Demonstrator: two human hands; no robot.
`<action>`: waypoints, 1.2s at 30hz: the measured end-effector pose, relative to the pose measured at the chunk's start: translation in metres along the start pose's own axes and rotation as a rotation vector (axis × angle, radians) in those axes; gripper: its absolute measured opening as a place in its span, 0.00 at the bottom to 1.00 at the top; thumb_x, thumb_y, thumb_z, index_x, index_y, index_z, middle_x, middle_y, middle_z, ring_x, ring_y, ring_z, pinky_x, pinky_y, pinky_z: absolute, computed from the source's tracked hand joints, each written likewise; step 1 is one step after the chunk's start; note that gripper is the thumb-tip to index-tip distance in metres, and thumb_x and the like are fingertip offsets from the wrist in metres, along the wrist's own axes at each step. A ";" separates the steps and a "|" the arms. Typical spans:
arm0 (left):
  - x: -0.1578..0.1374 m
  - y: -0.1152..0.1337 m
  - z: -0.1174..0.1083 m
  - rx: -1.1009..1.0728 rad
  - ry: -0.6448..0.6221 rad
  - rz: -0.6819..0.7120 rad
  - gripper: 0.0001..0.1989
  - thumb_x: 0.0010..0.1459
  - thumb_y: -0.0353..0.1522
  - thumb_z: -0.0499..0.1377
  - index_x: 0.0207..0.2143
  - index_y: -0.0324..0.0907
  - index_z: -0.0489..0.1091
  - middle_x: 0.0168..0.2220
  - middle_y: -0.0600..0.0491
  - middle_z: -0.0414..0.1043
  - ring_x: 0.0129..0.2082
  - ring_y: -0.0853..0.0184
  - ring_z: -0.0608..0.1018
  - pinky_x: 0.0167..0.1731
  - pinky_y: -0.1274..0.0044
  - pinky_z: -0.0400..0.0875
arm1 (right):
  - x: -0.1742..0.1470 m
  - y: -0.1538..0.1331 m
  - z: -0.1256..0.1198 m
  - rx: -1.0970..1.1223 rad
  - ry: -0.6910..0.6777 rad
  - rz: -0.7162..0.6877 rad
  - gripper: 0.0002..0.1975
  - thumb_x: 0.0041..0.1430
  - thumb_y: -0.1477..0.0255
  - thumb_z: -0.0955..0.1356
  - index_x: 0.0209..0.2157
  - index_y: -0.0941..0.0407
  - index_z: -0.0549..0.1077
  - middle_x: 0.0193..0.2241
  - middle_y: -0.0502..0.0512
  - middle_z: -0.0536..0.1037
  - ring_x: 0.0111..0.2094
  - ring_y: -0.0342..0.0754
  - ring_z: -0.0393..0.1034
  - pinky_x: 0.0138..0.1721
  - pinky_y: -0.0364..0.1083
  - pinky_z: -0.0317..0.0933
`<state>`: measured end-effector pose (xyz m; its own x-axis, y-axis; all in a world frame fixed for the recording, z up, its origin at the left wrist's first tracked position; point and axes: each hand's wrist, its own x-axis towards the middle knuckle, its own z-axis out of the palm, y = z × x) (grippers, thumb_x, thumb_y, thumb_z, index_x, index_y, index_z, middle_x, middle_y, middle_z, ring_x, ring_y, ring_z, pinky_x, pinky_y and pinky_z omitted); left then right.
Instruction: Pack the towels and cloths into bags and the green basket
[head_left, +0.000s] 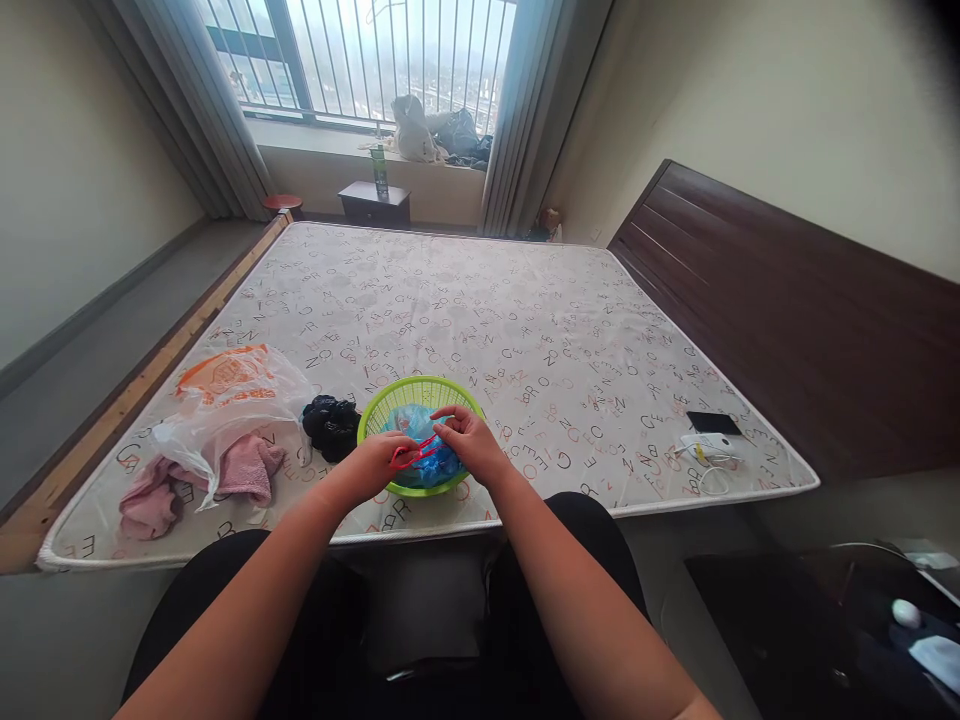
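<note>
My left hand [379,462] is closed on one end of a thin red strip [405,458], perhaps a cord or band, with a loop showing beside the fingers. My right hand [471,440] has its thumb and fingers brought together at the strip's other end. Both hands are over a lime-green plastic basket [365,425] with slotted sides. Inside it lies a crumpled blue plastic bag [436,466], partly hidden under the hands. Close to the basket's left side sits a bunched black plastic bag [330,425].
The basket stands near the front edge of a letter-printed mattress [480,300]. At left lie a white-and-orange plastic bag [240,385] and a pink towel [247,470]. A black phone [712,423] and a white device with a cable [707,447] lie at right.
</note>
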<state>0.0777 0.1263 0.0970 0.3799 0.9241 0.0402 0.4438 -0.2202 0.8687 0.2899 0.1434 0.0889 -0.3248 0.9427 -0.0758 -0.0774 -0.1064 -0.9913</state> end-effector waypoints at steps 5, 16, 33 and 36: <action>0.002 -0.003 0.001 0.030 0.158 -0.012 0.06 0.57 0.36 0.63 0.31 0.46 0.81 0.32 0.51 0.79 0.32 0.63 0.77 0.35 0.76 0.69 | -0.001 -0.003 0.002 0.058 -0.094 0.094 0.15 0.55 0.61 0.72 0.41 0.53 0.71 0.22 0.42 0.67 0.23 0.41 0.59 0.26 0.41 0.53; 0.000 0.002 0.020 0.204 0.306 0.390 0.08 0.66 0.33 0.58 0.40 0.43 0.79 0.39 0.48 0.80 0.39 0.66 0.81 0.43 0.74 0.77 | -0.003 0.003 0.012 0.198 -0.075 0.177 0.30 0.59 0.41 0.64 0.36 0.55 0.75 0.33 0.53 0.77 0.36 0.48 0.71 0.41 0.47 0.65; -0.001 0.006 0.004 0.110 -0.099 0.193 0.13 0.66 0.38 0.58 0.35 0.44 0.81 0.60 0.44 0.73 0.62 0.51 0.72 0.62 0.56 0.65 | 0.028 0.007 -0.067 0.361 0.644 0.167 0.22 0.62 0.51 0.66 0.26 0.55 0.69 0.33 0.55 0.80 0.29 0.43 0.73 0.32 0.43 0.66; -0.002 0.004 0.000 0.045 -0.215 0.094 0.15 0.65 0.41 0.58 0.37 0.43 0.82 0.58 0.43 0.75 0.54 0.52 0.78 0.54 0.61 0.73 | 0.028 0.004 -0.084 0.350 0.753 0.132 0.21 0.63 0.53 0.66 0.27 0.55 0.70 0.36 0.55 0.81 0.29 0.42 0.72 0.32 0.43 0.66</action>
<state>0.0786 0.1232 0.0999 0.5829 0.8125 0.0094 0.4321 -0.3198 0.8432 0.3601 0.1957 0.0740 0.3545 0.8616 -0.3634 -0.4110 -0.2055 -0.8882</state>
